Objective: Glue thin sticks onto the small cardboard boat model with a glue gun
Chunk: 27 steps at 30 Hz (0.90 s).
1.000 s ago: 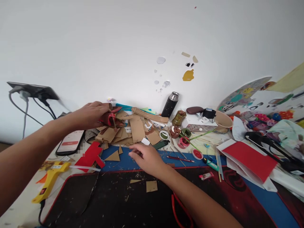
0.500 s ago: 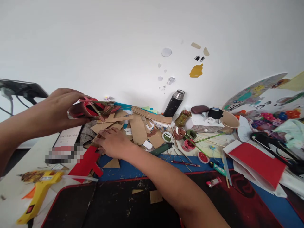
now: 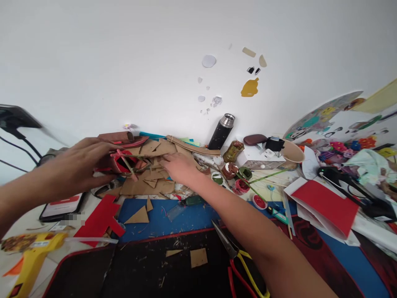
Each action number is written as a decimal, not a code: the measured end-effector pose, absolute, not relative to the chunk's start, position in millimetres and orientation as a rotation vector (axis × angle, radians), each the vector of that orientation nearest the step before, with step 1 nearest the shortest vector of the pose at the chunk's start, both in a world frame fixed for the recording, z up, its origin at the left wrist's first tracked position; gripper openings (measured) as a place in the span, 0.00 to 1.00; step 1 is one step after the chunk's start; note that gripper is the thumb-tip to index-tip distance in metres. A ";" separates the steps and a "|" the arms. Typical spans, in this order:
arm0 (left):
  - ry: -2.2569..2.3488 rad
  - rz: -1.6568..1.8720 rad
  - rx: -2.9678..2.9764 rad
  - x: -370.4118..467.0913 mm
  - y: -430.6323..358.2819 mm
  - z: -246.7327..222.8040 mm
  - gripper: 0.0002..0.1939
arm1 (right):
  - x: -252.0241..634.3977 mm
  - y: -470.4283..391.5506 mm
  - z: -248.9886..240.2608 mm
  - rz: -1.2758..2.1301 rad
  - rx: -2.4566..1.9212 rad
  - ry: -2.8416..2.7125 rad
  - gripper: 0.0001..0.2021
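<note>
My left hand grips a small red craft piece with thin green and pink sticks across it, at the left over the scraps. My right hand reaches into the pile of cardboard scraps, its fingertips on the brown pieces near the wall. Whether it pinches a piece is hidden. A red cut-out sheet lies in front of my left hand. Scissors with red and yellow handles rest on the black mat, below my right forearm.
A yellow glue gun and a phone are at the left. A black flask leans by the wall. Open paint pots stand right of centre. Red card lies at the right, and a white box stands behind the pots.
My right hand has moved right and back across the scraps. Cardboard pieces have shifted, and scissors now show on the mat. My left hand still holds the red piece. The view has shifted slightly.
</note>
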<state>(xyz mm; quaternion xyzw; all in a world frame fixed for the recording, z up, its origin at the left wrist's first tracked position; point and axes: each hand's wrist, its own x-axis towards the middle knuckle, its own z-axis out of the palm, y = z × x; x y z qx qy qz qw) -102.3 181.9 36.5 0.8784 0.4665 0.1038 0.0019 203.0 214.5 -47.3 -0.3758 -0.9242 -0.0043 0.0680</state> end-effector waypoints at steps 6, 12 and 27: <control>1.329 0.204 2.818 -92.5 167.3 9.6 0.32 | 224.9 207.9 -28.3 0.187 -1.227 -2.566 0.16; 1.318 0.184 2.870 -91.0 158.7 7.8 0.29 | 234.9 170.4 -36.5 0.224 -1.026 -2.716 0.16; 1.107 -0.043 3.100 -43.8 157.9 7.7 0.29 | 296.4 85.0 -25.3 0.426 -1.190 -2.608 0.16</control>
